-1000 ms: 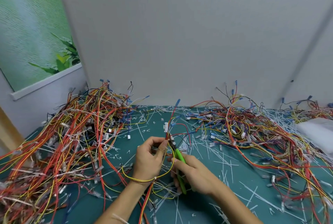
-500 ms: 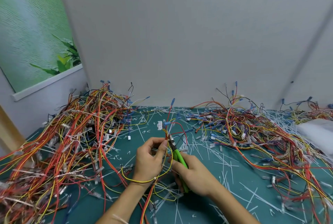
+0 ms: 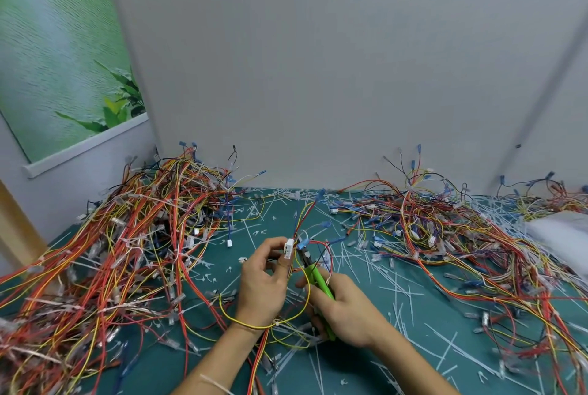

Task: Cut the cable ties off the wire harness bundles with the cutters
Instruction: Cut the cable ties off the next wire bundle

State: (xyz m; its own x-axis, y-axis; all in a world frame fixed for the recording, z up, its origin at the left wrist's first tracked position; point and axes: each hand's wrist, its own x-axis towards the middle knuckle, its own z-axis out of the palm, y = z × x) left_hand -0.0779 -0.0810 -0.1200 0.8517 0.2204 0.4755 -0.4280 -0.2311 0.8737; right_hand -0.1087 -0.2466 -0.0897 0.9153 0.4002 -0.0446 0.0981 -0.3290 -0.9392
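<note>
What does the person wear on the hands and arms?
Nothing much: the left hand and the right hand are bare, without gloves, and both forearms show no sleeves. No ring or watch is visible. A thin whitish strand crosses the left forearm; bracelet or stray cable tie, I cannot tell.

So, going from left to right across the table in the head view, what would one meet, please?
Left wire pile → left hand, pinching a wire harness → right hand, gripping the green cutters → right wire pile → white bag-like object at the right edge.
</note>
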